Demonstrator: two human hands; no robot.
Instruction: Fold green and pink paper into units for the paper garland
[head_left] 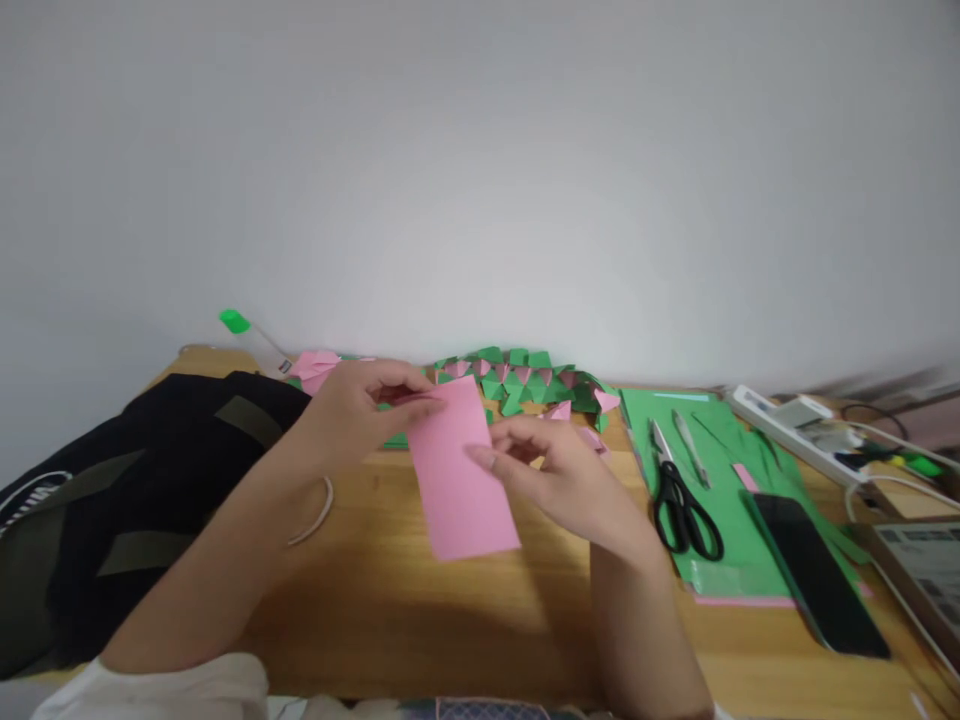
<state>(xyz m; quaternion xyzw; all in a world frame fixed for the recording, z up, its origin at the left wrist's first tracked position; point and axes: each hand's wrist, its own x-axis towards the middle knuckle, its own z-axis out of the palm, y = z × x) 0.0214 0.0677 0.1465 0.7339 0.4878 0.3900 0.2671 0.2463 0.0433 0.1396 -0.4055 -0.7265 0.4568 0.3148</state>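
Observation:
A pink rectangular sheet of paper [463, 490] is held up above the wooden table, tilted slightly. My left hand [375, 405] pinches its upper left edge between thumb and fingers. On its right edge, about halfway down, my right hand [551, 470] has its thumb in front and its fingers bent behind. Beyond the hands, along the wall, lies a chain of folded green and pink paper pieces [525, 378]. A pink folded piece [316, 366] sits behind my left hand.
Right of my hands, black-handled scissors [682, 510], a slim pointed tool [691, 448] and a phone [817, 570] rest on green paper [724, 565]. A power strip [795, 440] with cables stands farther right. A black bag [172, 450] lies at left beside a green-capped tube [251, 335].

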